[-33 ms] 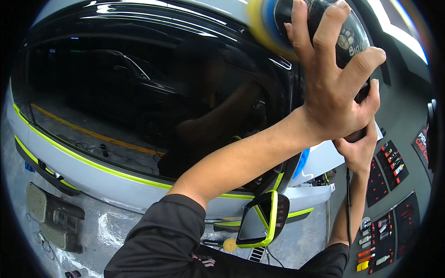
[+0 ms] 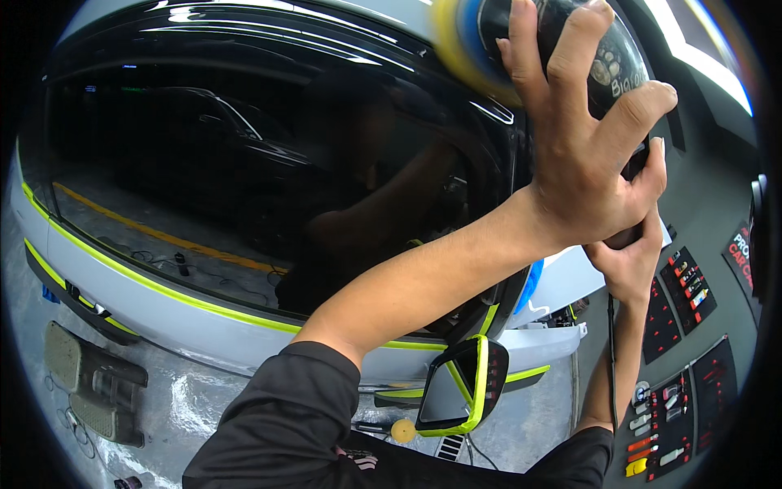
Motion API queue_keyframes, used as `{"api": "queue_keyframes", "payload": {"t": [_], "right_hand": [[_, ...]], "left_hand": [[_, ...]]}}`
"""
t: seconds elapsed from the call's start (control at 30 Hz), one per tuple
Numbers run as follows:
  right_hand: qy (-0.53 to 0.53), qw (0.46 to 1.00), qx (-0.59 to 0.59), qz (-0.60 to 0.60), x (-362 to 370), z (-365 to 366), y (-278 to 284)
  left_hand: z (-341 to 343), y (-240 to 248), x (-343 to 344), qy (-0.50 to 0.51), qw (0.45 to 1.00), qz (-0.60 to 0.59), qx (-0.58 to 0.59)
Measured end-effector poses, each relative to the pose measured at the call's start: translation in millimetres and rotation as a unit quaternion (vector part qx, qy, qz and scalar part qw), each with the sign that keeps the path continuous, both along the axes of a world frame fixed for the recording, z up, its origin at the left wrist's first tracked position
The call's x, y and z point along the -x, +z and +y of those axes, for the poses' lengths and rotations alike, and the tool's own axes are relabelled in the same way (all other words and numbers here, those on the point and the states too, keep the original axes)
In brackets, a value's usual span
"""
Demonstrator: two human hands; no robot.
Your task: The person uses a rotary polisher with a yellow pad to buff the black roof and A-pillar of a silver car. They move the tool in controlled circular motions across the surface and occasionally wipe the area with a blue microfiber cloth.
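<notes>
A black car polisher (image 2: 623,61) is at the top right, its cord hanging down along my right forearm. Its yellow and blue pad (image 2: 458,45) is smeared by motion beside the car's roof edge; whether it touches the paint I cannot tell. My left hand (image 2: 582,151) presses over the polisher's head with its fingers spread around the body. Below it, my right hand (image 2: 629,265) wraps the rear handle, partly hidden behind my left hand and wrist.
Dark side windows (image 2: 244,179) and a side mirror (image 2: 460,387) edged in yellow-green tape lie below my left arm. Taped trim runs along the grey car door (image 2: 195,322). A step platform (image 2: 94,383) stands on the floor. Tool boards (image 2: 672,407) hang on the right wall.
The polisher's head and pad have shifted very slightly left. Both hands keep nearly the same place and hold.
</notes>
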State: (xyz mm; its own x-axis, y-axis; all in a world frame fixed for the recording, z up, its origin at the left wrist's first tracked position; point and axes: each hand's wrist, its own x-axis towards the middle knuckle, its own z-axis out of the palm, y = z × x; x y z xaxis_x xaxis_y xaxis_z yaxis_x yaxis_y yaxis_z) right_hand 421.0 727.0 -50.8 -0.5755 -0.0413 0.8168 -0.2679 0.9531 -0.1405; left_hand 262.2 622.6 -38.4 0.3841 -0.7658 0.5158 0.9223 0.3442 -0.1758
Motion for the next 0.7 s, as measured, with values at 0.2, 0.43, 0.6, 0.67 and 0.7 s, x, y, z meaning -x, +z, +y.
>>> {"api": "queue_keyframes", "payload": {"t": [0.2, 0.43, 0.6, 0.67, 0.7], "right_hand": [[-0.006, 1.000, -0.023, 0.004, 10, -26, 7], [-0.011, 1.000, -0.029, -0.001, 12, -34, 9], [-0.020, 0.999, -0.028, -0.004, 13, -34, 9], [-0.012, 0.999, -0.033, 0.004, 14, -34, 8], [-0.019, 0.999, -0.043, 0.004, 13, -33, 8]], "left_hand": [[-31, 1, 5, -0.017, 1.000, 0.012, -0.011], [-41, 2, 13, 0.021, 0.999, 0.005, -0.032], [-42, 3, 11, 0.023, 0.999, 0.007, -0.035], [-42, 4, 11, 0.025, 0.999, 0.013, -0.039], [-42, 3, 11, 0.026, 0.999, 0.014, -0.040]]}}
